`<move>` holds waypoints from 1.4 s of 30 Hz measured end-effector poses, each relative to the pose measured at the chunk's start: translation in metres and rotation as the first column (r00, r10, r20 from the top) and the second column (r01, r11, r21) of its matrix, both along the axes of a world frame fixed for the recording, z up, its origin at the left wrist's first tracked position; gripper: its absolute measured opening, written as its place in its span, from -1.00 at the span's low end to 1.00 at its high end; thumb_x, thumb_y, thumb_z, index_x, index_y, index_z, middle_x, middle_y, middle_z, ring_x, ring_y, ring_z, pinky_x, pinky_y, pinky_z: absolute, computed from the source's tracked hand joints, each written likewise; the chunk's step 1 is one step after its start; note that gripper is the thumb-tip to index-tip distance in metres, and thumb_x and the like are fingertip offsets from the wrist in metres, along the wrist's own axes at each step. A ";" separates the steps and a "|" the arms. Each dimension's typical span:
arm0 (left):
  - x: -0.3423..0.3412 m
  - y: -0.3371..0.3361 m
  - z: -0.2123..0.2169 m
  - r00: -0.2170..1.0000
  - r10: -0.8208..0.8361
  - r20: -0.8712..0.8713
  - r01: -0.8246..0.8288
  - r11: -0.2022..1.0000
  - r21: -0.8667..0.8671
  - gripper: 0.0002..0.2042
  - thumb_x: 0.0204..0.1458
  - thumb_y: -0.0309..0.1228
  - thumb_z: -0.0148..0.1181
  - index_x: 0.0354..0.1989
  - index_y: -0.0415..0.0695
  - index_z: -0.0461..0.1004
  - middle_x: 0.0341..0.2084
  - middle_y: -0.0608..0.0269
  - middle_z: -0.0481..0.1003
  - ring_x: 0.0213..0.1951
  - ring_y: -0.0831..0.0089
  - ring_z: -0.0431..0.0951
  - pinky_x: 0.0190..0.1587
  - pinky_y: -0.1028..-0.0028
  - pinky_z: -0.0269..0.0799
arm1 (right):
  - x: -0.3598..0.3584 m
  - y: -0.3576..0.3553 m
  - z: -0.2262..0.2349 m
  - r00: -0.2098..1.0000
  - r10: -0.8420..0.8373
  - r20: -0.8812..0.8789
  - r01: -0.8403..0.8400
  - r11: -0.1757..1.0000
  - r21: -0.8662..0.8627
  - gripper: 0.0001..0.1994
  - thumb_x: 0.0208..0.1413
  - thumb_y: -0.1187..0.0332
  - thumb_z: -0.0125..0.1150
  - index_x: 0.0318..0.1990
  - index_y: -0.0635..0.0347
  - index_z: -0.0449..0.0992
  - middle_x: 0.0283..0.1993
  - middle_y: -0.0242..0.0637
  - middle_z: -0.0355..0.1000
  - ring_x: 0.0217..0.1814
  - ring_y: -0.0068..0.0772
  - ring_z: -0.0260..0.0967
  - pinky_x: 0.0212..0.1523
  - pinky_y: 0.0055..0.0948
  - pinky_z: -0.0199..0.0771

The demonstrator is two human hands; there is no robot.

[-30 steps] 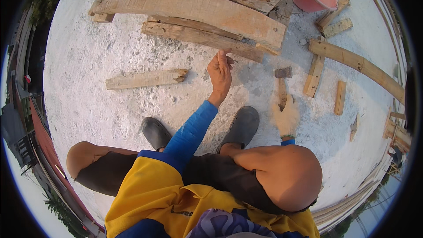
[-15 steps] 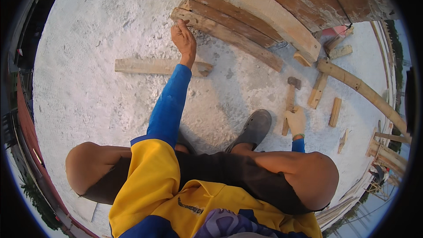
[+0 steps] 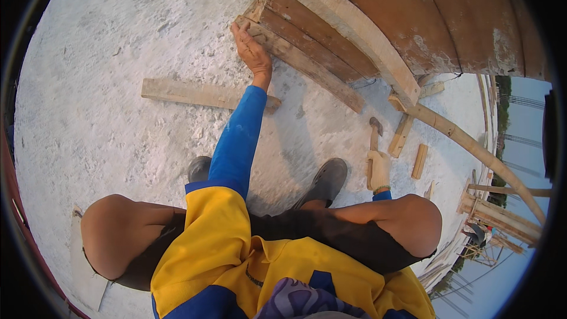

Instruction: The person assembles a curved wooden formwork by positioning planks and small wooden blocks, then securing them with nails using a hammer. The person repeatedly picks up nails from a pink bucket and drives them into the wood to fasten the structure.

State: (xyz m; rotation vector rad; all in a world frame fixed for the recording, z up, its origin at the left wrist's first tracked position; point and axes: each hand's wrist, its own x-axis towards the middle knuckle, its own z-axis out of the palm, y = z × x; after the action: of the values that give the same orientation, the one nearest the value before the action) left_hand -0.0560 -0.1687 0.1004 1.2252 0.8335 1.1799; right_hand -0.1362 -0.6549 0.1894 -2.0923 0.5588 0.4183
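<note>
I am squatting on a white, dusty floor. My left hand (image 3: 252, 52), bare and on a blue-sleeved arm, reaches forward with its fingers apart and touches the end of a long wooden plank (image 3: 307, 68) in a stack of planks. My right hand (image 3: 378, 169), in a pale work glove, is closed on the wooden handle of a hammer (image 3: 374, 136), whose dark head rests on the floor beside my right knee.
A loose wooden plank (image 3: 201, 94) lies on the floor under my left arm. Short wood offcuts (image 3: 419, 160) lie at the right. A curved pale timber (image 3: 354, 29) and rusty brown panels (image 3: 449, 18) stand behind the stack. My dark shoes (image 3: 326, 181) are planted in front.
My left hand has stretched further forward and left, from above the loose plank to the end of the stacked planks. My right hand has stayed on the hammer.
</note>
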 end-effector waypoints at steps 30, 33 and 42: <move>-0.020 0.034 -0.019 0.966 -0.208 -0.152 0.214 0.977 0.023 -0.55 0.50 -0.01 -0.06 0.22 0.02 0.65 0.32 0.14 0.52 0.29 0.11 0.57 0.26 0.31 0.50 | 0.036 0.265 0.185 0.318 0.849 -0.421 -0.941 0.336 -0.033 -0.58 0.12 0.07 0.44 -0.18 0.31 0.55 -0.41 -0.24 0.53 -0.51 -0.49 0.47 -0.52 -0.37 0.45; -0.018 0.040 -0.024 0.958 -0.215 -0.189 0.250 0.951 0.182 -0.57 0.48 0.00 -0.03 0.17 0.05 0.68 0.22 0.16 0.61 0.28 0.10 0.56 0.26 0.27 0.48 | 0.033 0.275 0.163 0.480 0.810 -0.337 -0.853 0.521 0.036 -0.61 0.14 0.15 0.42 -0.15 0.34 0.52 -0.42 -0.26 0.51 -0.50 -0.49 0.47 -0.51 -0.40 0.45; -0.005 0.058 -0.043 0.947 -0.220 -0.235 0.294 0.889 0.351 -0.65 0.46 -0.09 0.07 0.16 0.06 0.70 -0.05 0.25 0.69 0.09 0.19 0.46 0.27 0.21 0.36 | 0.016 0.271 0.081 0.647 0.744 -0.168 -0.724 0.668 0.172 -0.67 0.20 0.22 0.39 -0.09 0.31 0.50 -0.37 -0.32 0.50 -0.47 -0.58 0.45 -0.52 -0.45 0.41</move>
State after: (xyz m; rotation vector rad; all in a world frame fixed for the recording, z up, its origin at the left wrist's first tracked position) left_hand -0.0613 -0.1105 0.0574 1.7364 0.5636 1.0442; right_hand -0.1206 -0.3844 0.2700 -2.1205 -0.2452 1.1417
